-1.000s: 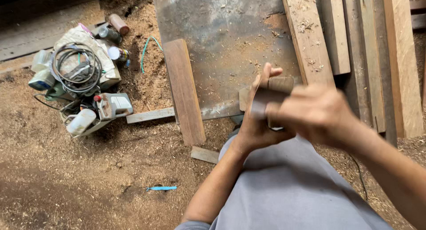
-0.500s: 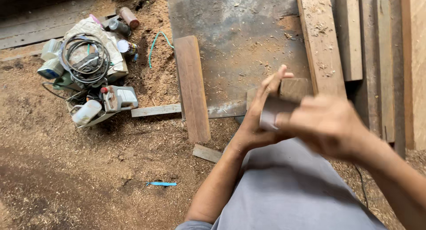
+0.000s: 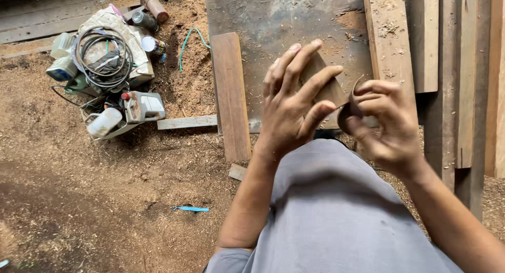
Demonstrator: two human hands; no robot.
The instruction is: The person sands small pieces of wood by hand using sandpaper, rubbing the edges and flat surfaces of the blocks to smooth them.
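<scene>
- The left hand [image 3: 292, 107] was clamped on a small wood block [image 3: 323, 86], fingers spread over its near face and thumb hidden behind, holding it up above the lap.
- The right hand [image 3: 386, 123] was pinched together on a curled strip of sandpaper [image 3: 351, 107], thumb and fingertips closed on it just at the block's lower right corner (whether paper and wood actually touched could not be told).
- To do this step well, the paper probably needed to lie flat against one face or edge, with the left fingers kept off that face so the strokes could run its whole length.
- A firmer brace would have helped: the block hung free over the grey trousers [image 3: 336, 215], so resting the left wrist on the knee would likely have steadied it.
- Below and beyond lay a short brown board [image 3: 231, 94] on the sawdust floor [image 3: 79, 199], beside a grey metal sheet [image 3: 273, 20].
- Planks [image 3: 389, 36] were stacked to the right.
- Well apart to the left sat a pile of tools and coiled cable [image 3: 102, 57], with a blue scrap [image 3: 192, 209] nearer the legs.
</scene>
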